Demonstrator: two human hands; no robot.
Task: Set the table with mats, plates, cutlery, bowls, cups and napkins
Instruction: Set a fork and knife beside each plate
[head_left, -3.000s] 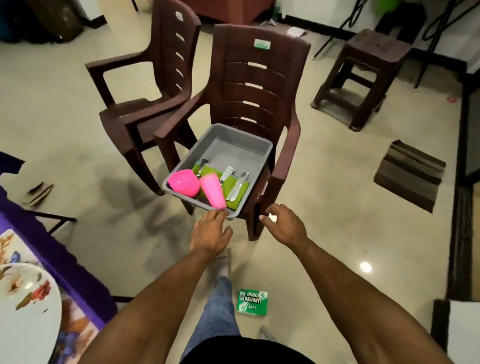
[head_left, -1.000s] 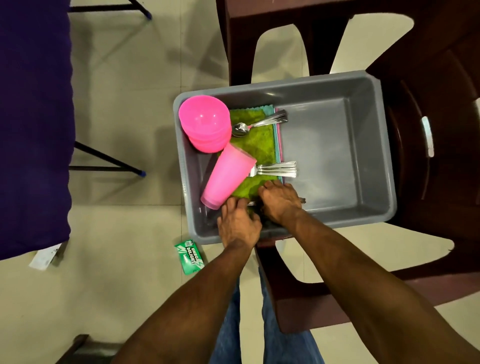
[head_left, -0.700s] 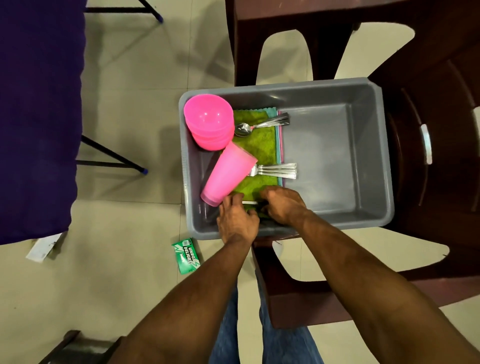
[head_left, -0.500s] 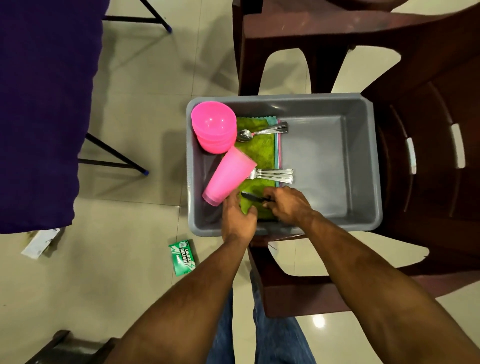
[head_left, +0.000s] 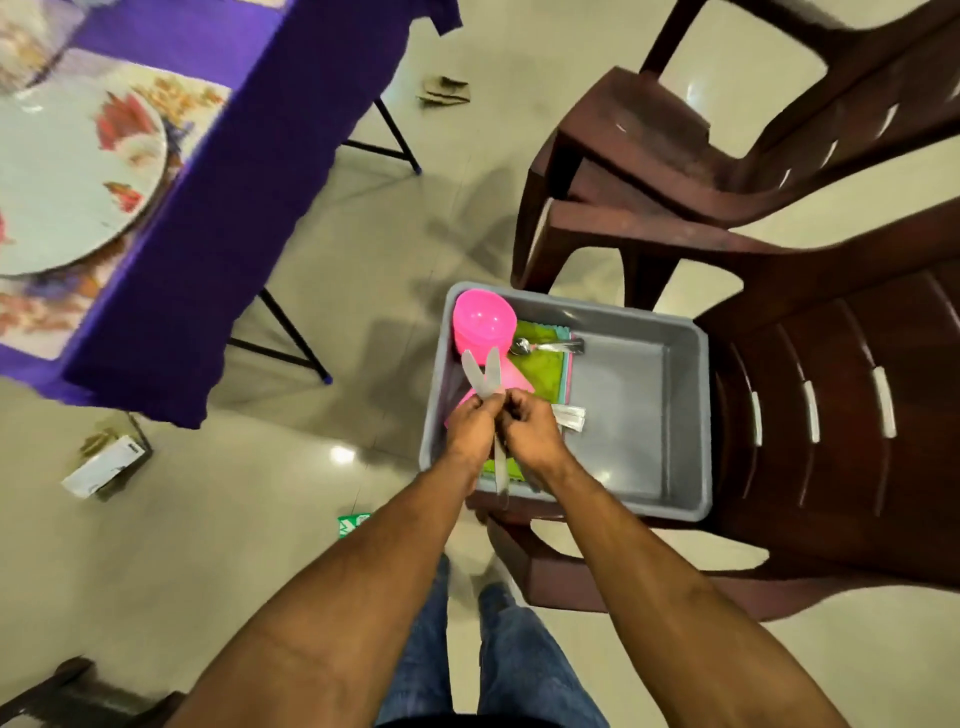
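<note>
Holding two knives (head_left: 480, 374) over the grey tub (head_left: 644, 415), we pinch them in our left hand (head_left: 472, 428), blades fanned upward, while our right hand (head_left: 530, 431) curls around the handles just beside it. Pink bowls (head_left: 483, 325), a pink cup (head_left: 511, 382), spoons (head_left: 545, 345) and green napkins (head_left: 540, 371) lie inside the tub on the brown chair (head_left: 831, 415). A plate (head_left: 62, 182) sits on the purple-draped table (head_left: 249, 130) at left.

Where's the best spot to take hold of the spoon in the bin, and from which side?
Probably the handle end. The spoon lies flat across the green cloth, bowl end beside the pink bowl, handle pointing toward the bare part of the grey bin. Come from above on that open side and pinch the thin handle across its width; the bowl end looks crowded.
</note>
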